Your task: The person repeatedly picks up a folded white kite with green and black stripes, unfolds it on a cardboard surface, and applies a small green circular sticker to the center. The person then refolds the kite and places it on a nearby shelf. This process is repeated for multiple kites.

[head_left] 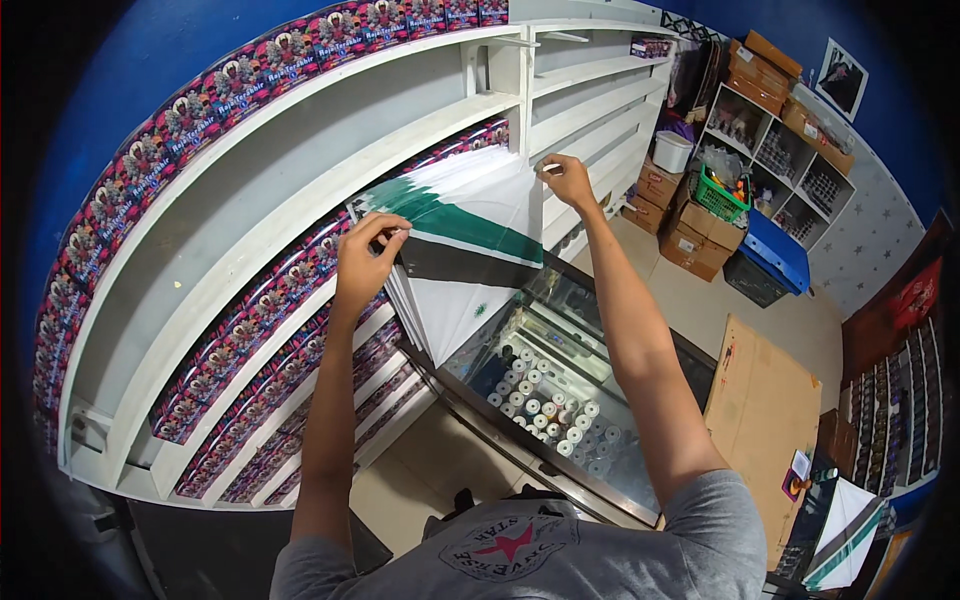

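In front of me a white paper kite (480,300) with green and black bands stands tilted on the glass display case (640,470). More white sheets show layered behind its lower left edge. My left hand (368,262) is at the kite's left side, thumb and finger pinched together. My right hand (568,182) is raised at its upper right edge, also closed in a pinch. What either pinch holds is too small to make out; a thin thread or the kite's edge cannot be told apart. Under the glass lie several white thread spools (545,410).
White curved shelves (300,150) with rows of colourful boxes (250,365) line the left wall. Cardboard boxes (695,240), a green basket (722,195) and a blue-lidded bin (772,250) stand at the back right. A cardboard sheet (765,420) and another kite (848,530) lie on the right.
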`<state>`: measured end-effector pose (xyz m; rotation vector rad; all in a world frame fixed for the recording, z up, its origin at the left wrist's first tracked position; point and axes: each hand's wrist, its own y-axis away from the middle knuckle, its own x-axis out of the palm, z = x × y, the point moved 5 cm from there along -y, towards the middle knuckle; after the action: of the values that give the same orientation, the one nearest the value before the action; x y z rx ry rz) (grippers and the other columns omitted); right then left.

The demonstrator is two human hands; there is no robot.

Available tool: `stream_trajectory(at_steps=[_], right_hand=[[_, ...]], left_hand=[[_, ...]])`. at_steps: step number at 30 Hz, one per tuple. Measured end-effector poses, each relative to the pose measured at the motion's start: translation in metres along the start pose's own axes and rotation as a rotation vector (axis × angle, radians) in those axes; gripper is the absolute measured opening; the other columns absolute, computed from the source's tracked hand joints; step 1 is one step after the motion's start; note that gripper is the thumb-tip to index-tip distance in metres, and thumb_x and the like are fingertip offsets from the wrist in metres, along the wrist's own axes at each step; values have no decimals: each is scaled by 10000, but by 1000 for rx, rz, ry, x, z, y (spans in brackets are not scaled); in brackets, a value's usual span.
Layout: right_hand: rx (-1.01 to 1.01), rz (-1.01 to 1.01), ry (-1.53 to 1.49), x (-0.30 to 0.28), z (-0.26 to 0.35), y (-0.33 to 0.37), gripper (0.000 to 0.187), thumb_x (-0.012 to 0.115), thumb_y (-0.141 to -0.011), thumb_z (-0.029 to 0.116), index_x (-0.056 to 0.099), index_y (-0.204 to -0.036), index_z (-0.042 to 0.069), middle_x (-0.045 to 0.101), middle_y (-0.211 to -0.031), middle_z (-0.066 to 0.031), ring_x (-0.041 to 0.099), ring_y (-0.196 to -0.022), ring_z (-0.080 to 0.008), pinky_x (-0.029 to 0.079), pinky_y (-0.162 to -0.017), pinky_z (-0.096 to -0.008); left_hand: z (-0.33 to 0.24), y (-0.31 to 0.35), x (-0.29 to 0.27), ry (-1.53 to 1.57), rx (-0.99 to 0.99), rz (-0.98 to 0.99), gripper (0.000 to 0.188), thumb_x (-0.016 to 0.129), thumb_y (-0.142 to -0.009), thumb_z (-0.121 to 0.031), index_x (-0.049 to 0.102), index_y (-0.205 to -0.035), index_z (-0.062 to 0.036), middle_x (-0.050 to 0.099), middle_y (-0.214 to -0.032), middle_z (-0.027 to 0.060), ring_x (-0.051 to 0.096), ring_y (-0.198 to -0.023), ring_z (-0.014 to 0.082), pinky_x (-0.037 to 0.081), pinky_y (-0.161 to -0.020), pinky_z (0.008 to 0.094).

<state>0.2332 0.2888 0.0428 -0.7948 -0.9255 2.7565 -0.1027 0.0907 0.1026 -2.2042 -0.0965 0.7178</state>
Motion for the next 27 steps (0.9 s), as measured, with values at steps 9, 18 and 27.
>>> stream_trajectory(at_steps=[9, 18, 27], right_hand=[[16, 6, 6, 9, -3, 2, 176, 712, -731, 97, 704, -904, 62, 715, -887, -108, 704, -787, -245, 540, -737, -345], [20, -27, 13, -4, -2, 20, 201, 717, -737, 107, 703, -932, 59, 683, -1005, -145, 696, -819, -273, 541, -738, -361], [68, -80, 71, -39, -7, 58, 225, 719, -764, 138, 692, -970, 52, 678, -1028, -100, 691, -845, -229, 533, -713, -329]], left_hand=[[5, 3, 0, -84, 27, -14, 146, 678, -791, -25, 673, -935, -51, 660, -953, 71, 618, -827, 199, 468, -721, 290], [0, 2, 2, -216, 127, -58, 231, 696, -757, -30, 676, -980, -89, 629, -1031, 77, 572, -1017, 270, 418, -916, 378], [-8, 8, 7, -323, 84, -95, 268, 707, -762, -72, 675, -1019, -139, 587, -1120, 38, 490, -1101, 258, 320, -986, 411]])
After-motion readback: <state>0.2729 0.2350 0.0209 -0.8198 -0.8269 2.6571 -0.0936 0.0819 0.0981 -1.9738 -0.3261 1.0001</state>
